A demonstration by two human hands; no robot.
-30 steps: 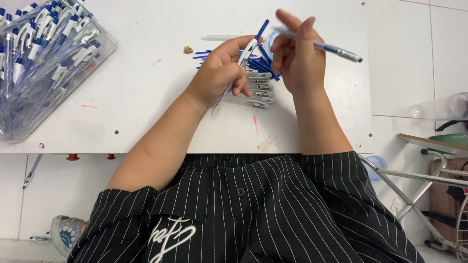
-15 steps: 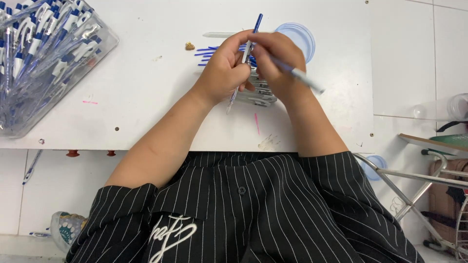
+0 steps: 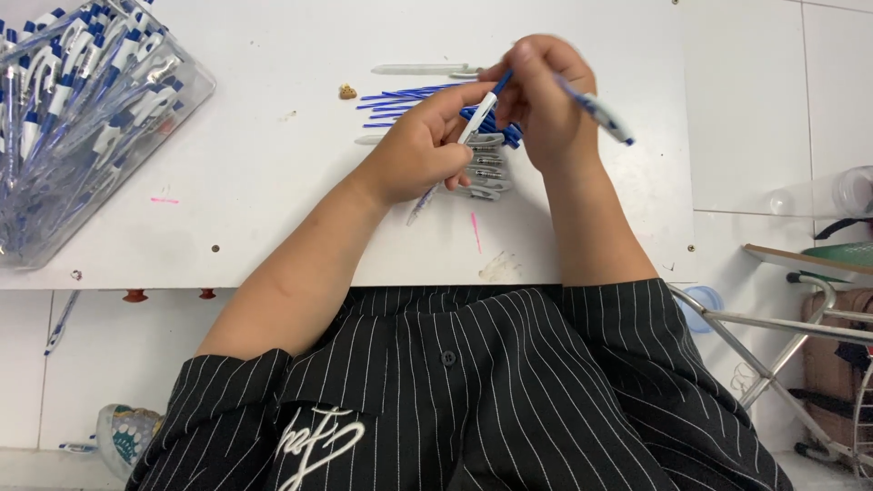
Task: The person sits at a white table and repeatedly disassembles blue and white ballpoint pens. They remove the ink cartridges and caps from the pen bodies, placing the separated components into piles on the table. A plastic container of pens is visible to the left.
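Fingers of left hand (image 3: 420,156) clamp the white pen barrel (image 3: 452,156); right hand (image 3: 543,102) pinches another pen (image 3: 596,111); keep the barrel steady while joining parts

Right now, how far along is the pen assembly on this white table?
Done: the clear plastic bin at the left is filled with assembled blue-and-white pens. In hand: the left hand holds a white pen barrel, and the right hand works at its top while holding another pen. Left: loose blue refills and a row of clear pen parts lie on the table.
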